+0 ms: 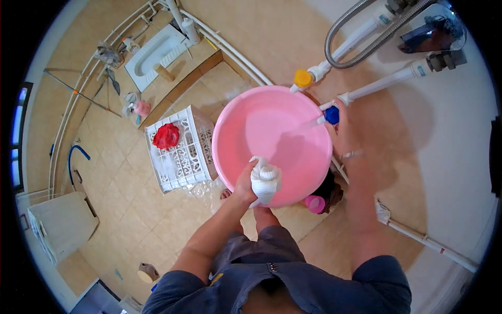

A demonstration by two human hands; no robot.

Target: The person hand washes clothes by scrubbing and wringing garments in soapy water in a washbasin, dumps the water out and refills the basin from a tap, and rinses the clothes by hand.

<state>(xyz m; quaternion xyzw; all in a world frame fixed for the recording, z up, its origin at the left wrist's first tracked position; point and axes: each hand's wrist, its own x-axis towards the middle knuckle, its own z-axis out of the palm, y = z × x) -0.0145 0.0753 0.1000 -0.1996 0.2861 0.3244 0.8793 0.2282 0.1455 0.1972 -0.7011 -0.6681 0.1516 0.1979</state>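
My left hand (246,184) is closed around a bunched white cloth (265,181), perhaps a sock, over the near edge of a large pink basin (256,118). At the basin's right rim, my right hand (340,131) grips the blue tap handle (332,115); some of its fingers are hidden. A pale, blurred streak runs from the tap's end over the basin, and I cannot tell if it is running water. The basin's pink inside shows a shadow.
A white plastic crate (180,167) with a red cloth-like item (166,136) on top stands left of the basin. A yellow tap handle (302,79) sits beyond the blue one. A pink cup (315,204) lies below the basin. A squat toilet (157,57) is at the back left.
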